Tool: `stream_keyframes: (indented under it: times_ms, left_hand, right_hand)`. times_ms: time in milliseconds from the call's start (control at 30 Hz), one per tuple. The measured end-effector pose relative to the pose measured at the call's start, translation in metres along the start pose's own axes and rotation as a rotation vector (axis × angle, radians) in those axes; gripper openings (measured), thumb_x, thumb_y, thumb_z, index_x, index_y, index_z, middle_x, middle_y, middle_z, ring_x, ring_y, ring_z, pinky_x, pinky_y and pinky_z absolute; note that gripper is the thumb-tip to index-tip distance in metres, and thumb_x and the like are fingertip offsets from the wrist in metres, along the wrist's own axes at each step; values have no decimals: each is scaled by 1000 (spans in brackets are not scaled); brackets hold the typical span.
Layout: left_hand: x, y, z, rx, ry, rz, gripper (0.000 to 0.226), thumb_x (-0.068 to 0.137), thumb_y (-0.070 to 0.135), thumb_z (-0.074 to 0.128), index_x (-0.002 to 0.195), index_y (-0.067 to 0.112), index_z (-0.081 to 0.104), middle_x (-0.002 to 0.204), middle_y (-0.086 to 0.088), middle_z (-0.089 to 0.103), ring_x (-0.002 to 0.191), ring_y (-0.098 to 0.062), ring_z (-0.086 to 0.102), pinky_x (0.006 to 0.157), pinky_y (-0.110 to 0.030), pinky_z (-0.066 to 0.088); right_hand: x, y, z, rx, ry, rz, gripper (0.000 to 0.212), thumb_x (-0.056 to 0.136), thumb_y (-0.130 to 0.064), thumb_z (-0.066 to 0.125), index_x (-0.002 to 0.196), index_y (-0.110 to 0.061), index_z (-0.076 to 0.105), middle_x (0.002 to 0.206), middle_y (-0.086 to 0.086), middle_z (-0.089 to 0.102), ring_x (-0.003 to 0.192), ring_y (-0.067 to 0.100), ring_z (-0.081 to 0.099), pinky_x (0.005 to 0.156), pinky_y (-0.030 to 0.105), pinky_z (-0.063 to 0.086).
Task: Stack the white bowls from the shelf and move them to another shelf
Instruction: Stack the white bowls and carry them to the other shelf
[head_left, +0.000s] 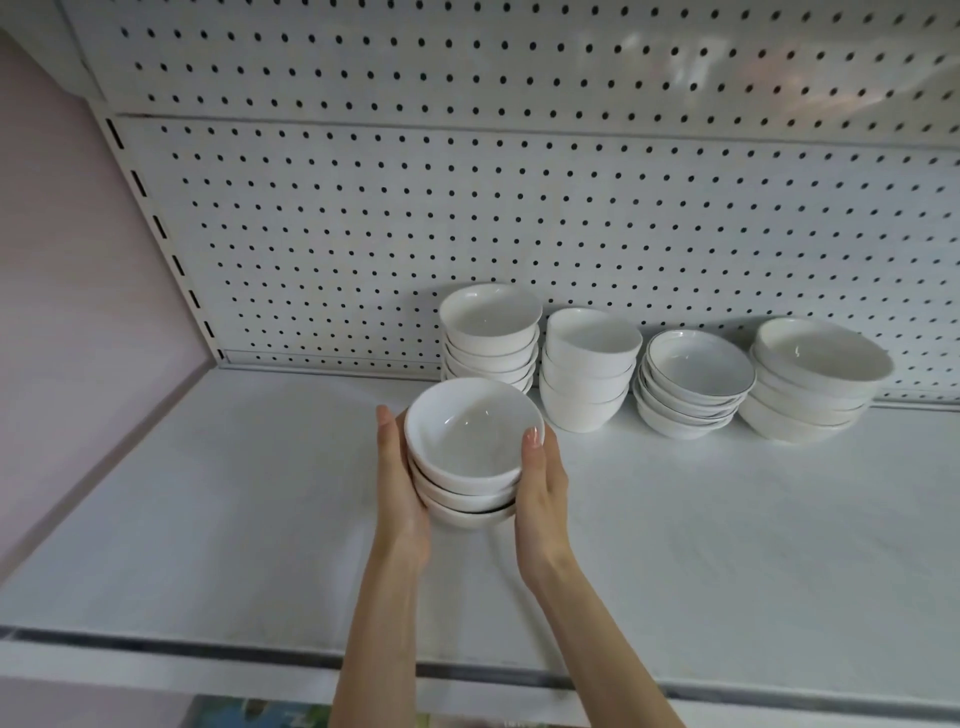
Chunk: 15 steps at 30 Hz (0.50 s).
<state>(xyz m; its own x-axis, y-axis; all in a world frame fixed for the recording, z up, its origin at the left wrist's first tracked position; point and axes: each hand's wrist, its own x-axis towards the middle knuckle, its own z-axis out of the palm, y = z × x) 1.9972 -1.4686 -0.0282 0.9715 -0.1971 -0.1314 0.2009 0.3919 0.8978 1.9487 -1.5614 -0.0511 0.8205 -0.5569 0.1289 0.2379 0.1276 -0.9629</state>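
Observation:
A stack of three white bowls (470, 441) sits between my two hands over the white shelf (727, 545), left of centre. My left hand (400, 499) cups its left side, thumb pointing up along the bowls and fingers hidden behind them. My right hand (540, 499) grips the right side, with the thumb tip at the top bowl's rim. I cannot tell whether the stack rests on the shelf or hangs just above it. Behind it, along the pegboard, stand more stacks of white bowls (488, 332), (587, 364), (696, 379), (815, 379).
A white pegboard back wall (467, 208) rises behind the shelf. A pale pink side wall (78, 312) closes the left end. The shelf's front edge (260, 660) runs across the bottom of the view.

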Motion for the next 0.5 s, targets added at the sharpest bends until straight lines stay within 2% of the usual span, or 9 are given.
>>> stream_keyframes:
  times_ms: [133, 233, 267, 333, 367, 433, 500]
  left_hand:
    - [1, -2, 3, 44, 3, 35, 58, 99, 54, 21, 105, 19, 67, 97, 0, 75, 96, -13, 68, 87, -31, 49]
    - [-3, 0, 3, 102, -1, 95, 53, 101, 50, 19, 109, 23, 64, 99, 7, 74, 96, -5, 67, 82, -23, 49]
    - [-6, 2, 1, 145, 24, 123, 50, 101, 48, 20, 111, 25, 63, 103, 12, 73, 99, -1, 65, 85, -22, 49]
    - [-14, 9, -5, 258, 103, 165, 47, 99, 52, 28, 124, 26, 57, 124, 13, 63, 115, 1, 54, 105, -29, 38]
    - [-21, 13, -8, 331, 133, 176, 54, 93, 58, 34, 131, 25, 53, 134, 10, 56, 123, -2, 47, 112, -33, 31]
    - [-39, 22, -16, 528, 169, 218, 69, 80, 66, 38, 137, 27, 47, 142, 10, 47, 128, -5, 41, 110, -29, 27]
    - [-64, 29, -22, 699, 183, 284, 59, 85, 58, 46, 137, 31, 46, 144, 10, 44, 129, -4, 39, 107, -24, 28]
  right_hand:
    - [4, -2, -3, -23, -41, 29, 52, 89, -48, 41, 133, -22, 50, 127, -10, 61, 114, -4, 55, 85, 5, 43]
    - [7, -8, -11, -76, -114, 65, 44, 99, -41, 42, 138, -22, 45, 135, -10, 55, 117, -7, 52, 86, 1, 40]
    - [8, -12, -15, -94, -148, 74, 44, 100, -38, 40, 141, -21, 42, 139, -11, 51, 119, -7, 49, 85, -3, 37]
    - [11, -22, -24, -104, -190, 101, 50, 100, -37, 39, 147, -23, 33, 145, -15, 40, 125, -5, 39, 83, -7, 32]
    - [11, -28, -29, -111, -201, 104, 54, 98, -41, 42, 148, -25, 31, 147, -16, 36, 128, -4, 34, 89, -3, 31]
    - [12, -40, -41, -175, -244, 65, 66, 90, -53, 52, 148, -31, 29, 151, -15, 32, 137, 0, 29, 108, 17, 27]
    - [11, -53, -51, -345, -338, -59, 71, 84, -57, 55, 146, -34, 31, 151, -13, 32, 139, 3, 26, 115, 31, 23]
